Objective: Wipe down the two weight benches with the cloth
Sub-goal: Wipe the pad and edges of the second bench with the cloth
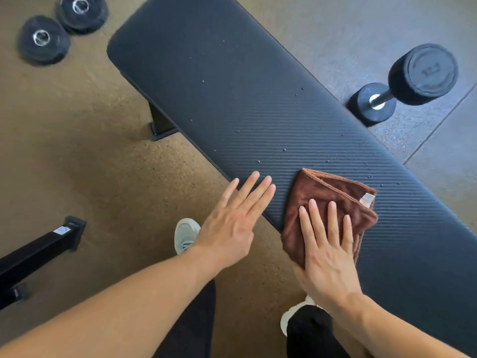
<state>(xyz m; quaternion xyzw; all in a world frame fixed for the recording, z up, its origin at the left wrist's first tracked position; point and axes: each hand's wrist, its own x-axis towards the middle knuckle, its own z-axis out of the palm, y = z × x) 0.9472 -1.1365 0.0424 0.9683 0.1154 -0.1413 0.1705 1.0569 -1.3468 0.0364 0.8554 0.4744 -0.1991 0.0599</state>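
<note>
A black ribbed weight bench (pixel 232 94) runs diagonally from the upper left to the lower right, with small droplets scattered on its pad. A folded brown cloth (pixel 327 195) with a small white tag lies on the pad near its front edge. My right hand (pixel 327 249) presses flat on the cloth, fingers extended. My left hand (pixel 235 218) is flat and empty just left of the cloth, its fingertips over the bench's front edge. Only this one bench pad is in view.
A black dumbbell (pixel 410 81) lies on the grey floor beyond the bench on the right. Two black weight plates (pixel 59 29) sit on the tan floor at the upper left. A black metal frame foot (pixel 38 251) juts in at the lower left. My shoes (pixel 184 235) stand beside the bench.
</note>
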